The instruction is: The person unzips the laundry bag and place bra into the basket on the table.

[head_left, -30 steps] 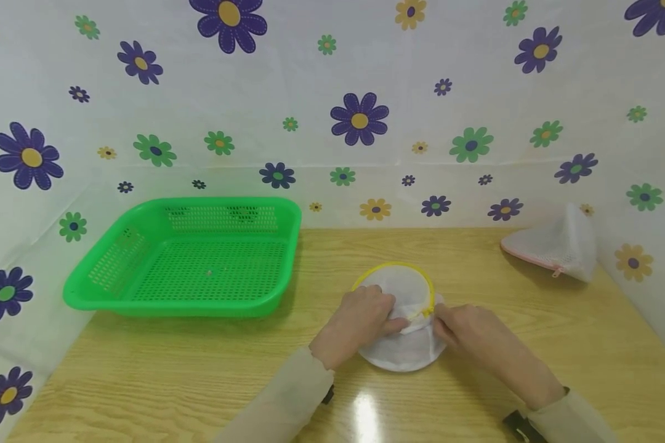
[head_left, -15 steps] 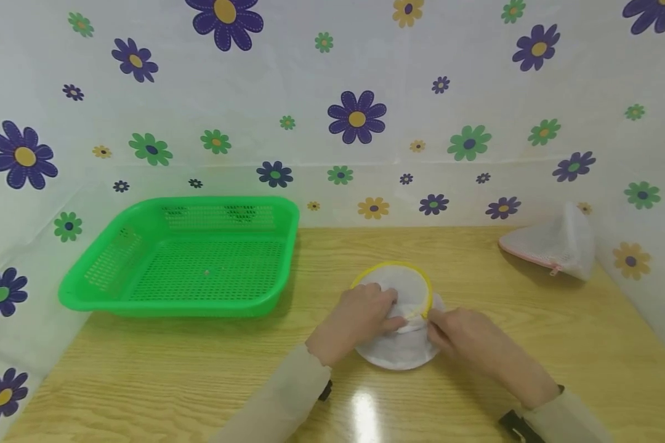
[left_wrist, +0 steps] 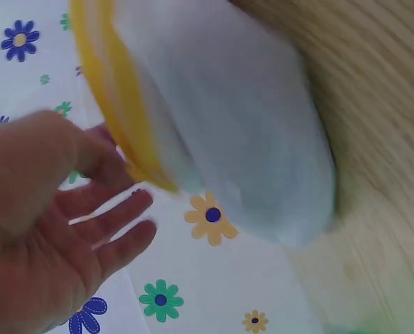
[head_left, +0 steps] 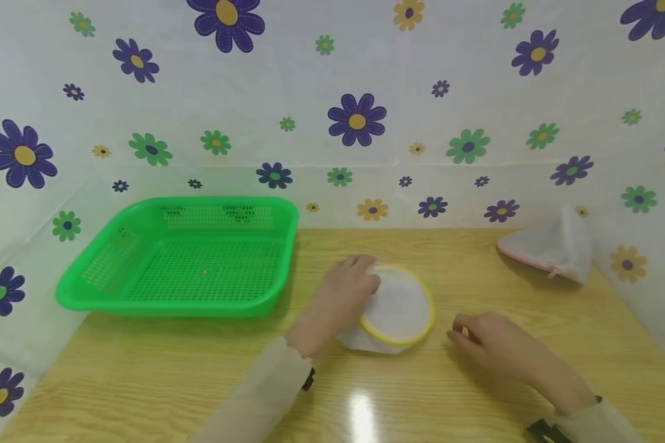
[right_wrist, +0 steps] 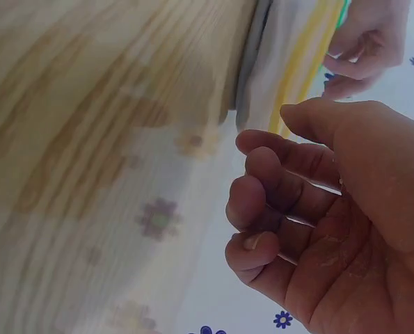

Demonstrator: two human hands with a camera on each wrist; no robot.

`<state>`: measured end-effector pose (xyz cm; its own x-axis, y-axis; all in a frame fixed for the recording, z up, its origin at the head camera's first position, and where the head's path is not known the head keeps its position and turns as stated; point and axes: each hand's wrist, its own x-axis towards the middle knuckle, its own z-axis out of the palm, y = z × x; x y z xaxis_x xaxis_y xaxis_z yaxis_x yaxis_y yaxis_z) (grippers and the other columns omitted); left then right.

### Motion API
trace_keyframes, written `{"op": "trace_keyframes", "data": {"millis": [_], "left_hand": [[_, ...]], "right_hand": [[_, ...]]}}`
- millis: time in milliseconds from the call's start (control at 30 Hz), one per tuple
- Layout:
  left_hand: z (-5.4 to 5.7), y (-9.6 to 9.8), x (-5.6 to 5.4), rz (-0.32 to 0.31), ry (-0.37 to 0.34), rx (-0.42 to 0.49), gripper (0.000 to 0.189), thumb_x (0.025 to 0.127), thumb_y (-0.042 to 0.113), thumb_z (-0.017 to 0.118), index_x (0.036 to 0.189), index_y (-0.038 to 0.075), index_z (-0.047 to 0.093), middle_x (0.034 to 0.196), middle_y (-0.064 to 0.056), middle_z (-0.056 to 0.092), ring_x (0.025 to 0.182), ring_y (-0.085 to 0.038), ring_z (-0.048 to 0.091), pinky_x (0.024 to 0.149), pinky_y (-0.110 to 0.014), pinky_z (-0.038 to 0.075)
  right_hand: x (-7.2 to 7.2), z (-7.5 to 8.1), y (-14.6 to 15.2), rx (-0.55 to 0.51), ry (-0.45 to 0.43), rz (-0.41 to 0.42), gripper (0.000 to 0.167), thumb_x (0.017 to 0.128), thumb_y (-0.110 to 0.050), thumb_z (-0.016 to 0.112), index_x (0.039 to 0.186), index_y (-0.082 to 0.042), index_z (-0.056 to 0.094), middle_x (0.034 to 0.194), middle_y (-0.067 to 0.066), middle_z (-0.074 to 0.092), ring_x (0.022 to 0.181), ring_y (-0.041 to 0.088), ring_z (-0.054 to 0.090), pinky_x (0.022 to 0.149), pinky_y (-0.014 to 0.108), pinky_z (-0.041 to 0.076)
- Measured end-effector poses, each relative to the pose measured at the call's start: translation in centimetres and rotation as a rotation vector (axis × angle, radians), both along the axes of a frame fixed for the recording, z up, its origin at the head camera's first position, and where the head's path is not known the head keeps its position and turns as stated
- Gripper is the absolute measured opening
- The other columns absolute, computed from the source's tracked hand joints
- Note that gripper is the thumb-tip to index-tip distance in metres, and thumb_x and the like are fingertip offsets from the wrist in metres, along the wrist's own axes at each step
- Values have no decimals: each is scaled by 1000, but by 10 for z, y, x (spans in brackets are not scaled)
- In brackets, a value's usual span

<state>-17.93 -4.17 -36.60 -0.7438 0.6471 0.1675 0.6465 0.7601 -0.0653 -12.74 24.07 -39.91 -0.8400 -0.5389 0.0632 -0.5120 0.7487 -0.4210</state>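
Observation:
A round white mesh laundry bag [head_left: 401,304] with a yellow zipper edge lies on the table, in front of me. At its upper left rim, my left hand [head_left: 340,292] pinches the edge between thumb and forefinger. The left wrist view has the bag [left_wrist: 241,118] tilted up beside the left hand [left_wrist: 60,202], its other fingers spread loosely. A short way right of the bag is my right hand [head_left: 495,344], holding nothing. Loosely curled fingers of that right hand [right_wrist: 332,209] show in the right wrist view, apart from the bag.
To the left stands a green plastic basket [head_left: 177,307] with perforated walls. A second white mesh bag [head_left: 560,246], with a pink zipper, sits at the back right by the flowered backdrop [head_left: 393,74]. Everything rests on a wooden table [head_left: 449,400].
My right hand has let go of the zipper area and moved right. The left hand has shifted to the bag's upper left rim, and the bag has turned, bringing its yellow ring nearer me.

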Motion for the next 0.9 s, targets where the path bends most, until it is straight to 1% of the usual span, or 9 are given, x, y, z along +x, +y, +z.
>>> {"op": "trace_keyframes", "data": {"millis": [100, 167, 233, 300, 367, 567, 733, 800, 900], "left_hand": [[4, -4, 4, -47, -157, 103, 15, 95, 14, 66, 102, 18, 78, 136, -7, 65, 126, -30, 61, 96, -42, 57], [6, -7, 9, -57, -259, 124, 18, 92, 28, 71, 107, 20, 76, 138, -7, 63, 130, -31, 57, 102, -47, 53], [7, -12, 15, -61, -310, 105, 34, 85, 41, 79, 112, 21, 73, 141, -10, 59, 135, -34, 52, 109, -52, 46], [6, -17, 19, -70, -313, 75, 50, 76, 50, 87, 114, 22, 70, 142, -12, 56, 137, -36, 48, 112, -54, 44], [2, -19, 21, -82, -304, 80, 52, 75, 50, 88, 113, 21, 69, 140, -12, 57, 136, -35, 49, 111, -51, 46], [-9, -11, 27, -98, -301, 245, 30, 89, 46, 78, 103, 20, 72, 121, -5, 65, 117, -25, 59, 96, -40, 53], [-12, 3, 34, -81, -267, 306, 18, 93, 40, 75, 98, 23, 74, 105, 1, 68, 96, -16, 58, 77, -27, 47], [-12, 7, 37, -46, -302, 351, 14, 93, 39, 74, 96, 26, 75, 102, 3, 67, 92, -14, 58, 74, -25, 45], [-10, 11, 39, 34, -420, 500, 10, 95, 32, 69, 94, 25, 76, 98, 5, 68, 89, -10, 59, 73, -23, 46]], "right_hand": [[1, -2, 3, -20, 8, 5, 12, 102, -17, 62, 92, -15, 69, 59, -18, 42, 51, -7, 29, 47, 17, 33], [1, -3, 4, -26, 14, 12, 11, 102, -16, 62, 94, -14, 70, 59, -17, 43, 51, -7, 30, 47, 17, 34], [1, -3, 4, -25, 21, 11, 11, 101, -16, 62, 94, -14, 69, 59, -17, 44, 51, -7, 30, 47, 17, 34], [2, -4, 4, -19, 31, 4, 10, 101, -15, 63, 93, -14, 69, 60, -17, 44, 52, -7, 31, 47, 17, 34], [2, -4, 5, -12, 52, 4, 10, 100, -14, 63, 91, -14, 68, 60, -17, 44, 52, -7, 31, 48, 17, 34], [3, -6, 5, -21, 69, 18, 8, 99, -12, 64, 92, -14, 69, 60, -18, 45, 53, -8, 31, 48, 17, 34], [5, -7, 1, -62, 161, 3, 8, 96, -8, 66, 92, -15, 68, 62, -19, 44, 54, -9, 31, 48, 16, 34], [6, -7, -1, -101, 230, -9, 10, 94, -4, 68, 91, -14, 69, 66, -18, 50, 59, -10, 37, 51, 16, 39], [7, -6, -5, -152, 305, -51, 14, 91, 0, 69, 93, -13, 70, 76, -15, 60, 69, -8, 48, 58, 19, 49]]}}
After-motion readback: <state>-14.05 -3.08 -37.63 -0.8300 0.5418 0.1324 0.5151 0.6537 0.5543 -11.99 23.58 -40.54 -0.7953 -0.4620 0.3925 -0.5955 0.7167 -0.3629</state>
